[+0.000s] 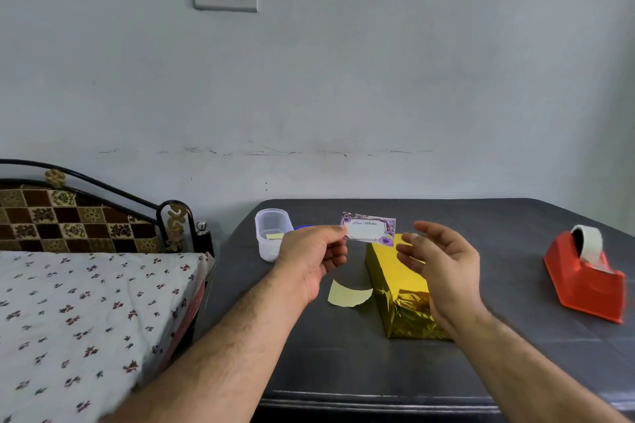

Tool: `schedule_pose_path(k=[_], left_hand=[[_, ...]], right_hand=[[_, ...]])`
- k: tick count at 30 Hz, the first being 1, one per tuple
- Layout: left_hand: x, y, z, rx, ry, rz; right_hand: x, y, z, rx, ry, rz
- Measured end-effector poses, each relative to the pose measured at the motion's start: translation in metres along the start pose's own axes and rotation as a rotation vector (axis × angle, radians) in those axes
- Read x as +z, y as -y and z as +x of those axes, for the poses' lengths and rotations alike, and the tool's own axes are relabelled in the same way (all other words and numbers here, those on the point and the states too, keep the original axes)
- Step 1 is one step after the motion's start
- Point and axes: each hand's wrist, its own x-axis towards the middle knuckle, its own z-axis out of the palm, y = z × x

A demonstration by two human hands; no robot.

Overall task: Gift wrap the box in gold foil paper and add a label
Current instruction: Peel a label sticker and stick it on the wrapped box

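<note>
A box wrapped in gold foil (395, 282) lies on the dark grey table (343, 364), its long side running away from me. My left hand (314, 259) pinches the left edge of a small label (369, 228) with purple flowers and a white middle, held up above the box's far end. Just right of the label, over the box, my right hand (443, 264) hovers with the palm turned inward and the fingers apart, holding nothing. A pale yellow scrap of backing paper (348, 294) lies curled on the table left of the box.
A red tape dispenser (584, 280) stands at the table's right. At the back left is a clear plastic tub (271, 232) with a blue lid (304, 227) behind my left hand. A bed with a flowered sheet (86, 312) adjoins the table on the left.
</note>
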Motion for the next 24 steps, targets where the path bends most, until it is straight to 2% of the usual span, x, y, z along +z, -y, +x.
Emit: schedule_pose_path(k=[5, 14, 18, 24], left_hand=[[0.016, 0.011, 0.009, 0.038, -0.039, -0.072], [0.048, 0.015, 0.036, 0.047, -0.028, -0.041], [0.065, 0.016, 0.046, 0.070, -0.050, 0.055], [0.081, 0.019, 0.060, 0.148, -0.135, 0.366]], right_hand=[[0.003, 0.007, 0.013, 0.221, 0.048, -0.106], [-0.005, 0.021, 0.058, 0.241, 0.097, -0.252], [-0.007, 0.016, 0.083, 0.242, 0.056, -0.318], [-0.014, 0.013, 0.104, 0.178, -0.018, -0.657]])
